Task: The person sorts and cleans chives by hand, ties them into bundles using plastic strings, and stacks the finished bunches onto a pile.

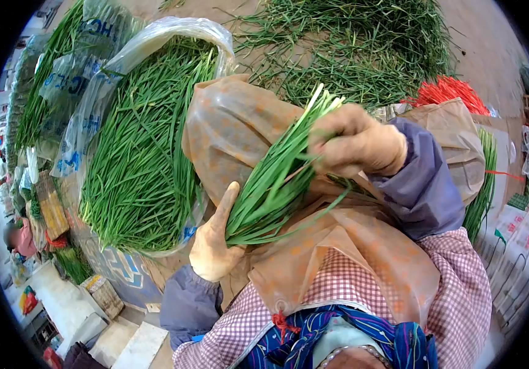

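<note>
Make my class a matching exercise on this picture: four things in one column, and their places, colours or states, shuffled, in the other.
Things
1. bunch of green stalks
2. red strips
3. big open plastic bag
4. plastic apron

Places, colours or states
A. brownish and see-through
B. piled at the upper right
C. packed with loose greens, left of the lap
D. held in the left hand

Right pairs: 1-D, 2-B, 3-C, 4-A
</note>
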The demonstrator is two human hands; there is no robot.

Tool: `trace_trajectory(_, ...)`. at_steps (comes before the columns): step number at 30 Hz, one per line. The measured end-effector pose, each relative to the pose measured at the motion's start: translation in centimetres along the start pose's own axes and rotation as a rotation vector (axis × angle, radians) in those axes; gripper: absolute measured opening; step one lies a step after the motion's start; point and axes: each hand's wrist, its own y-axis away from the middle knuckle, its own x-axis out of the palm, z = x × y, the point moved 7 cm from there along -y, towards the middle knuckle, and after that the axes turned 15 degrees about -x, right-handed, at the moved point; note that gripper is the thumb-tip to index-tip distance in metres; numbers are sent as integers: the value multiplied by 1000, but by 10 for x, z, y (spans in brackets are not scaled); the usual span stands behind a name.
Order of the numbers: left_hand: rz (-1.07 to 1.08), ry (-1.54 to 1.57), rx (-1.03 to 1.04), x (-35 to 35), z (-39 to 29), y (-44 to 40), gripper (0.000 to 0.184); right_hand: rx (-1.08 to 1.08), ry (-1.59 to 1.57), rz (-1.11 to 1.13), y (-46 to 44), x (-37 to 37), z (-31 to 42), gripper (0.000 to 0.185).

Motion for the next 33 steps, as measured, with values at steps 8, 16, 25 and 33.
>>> trace_trajectory(8,71,352,98,9,26,-5,86,-1014,-269,-355,84,-142,100,17)
trace_trajectory(16,54,279,43,13,24,-9,82,-697,1126,-332,77,-69,53,48)
trace_trajectory(25,72,494,-131,17,34,-2,70,-842,848,-339,35,-38,1,22)
trace_trajectory(33,129,417,-150,18,61,-5,52,-682,345,-1203,109,-251,35,18)
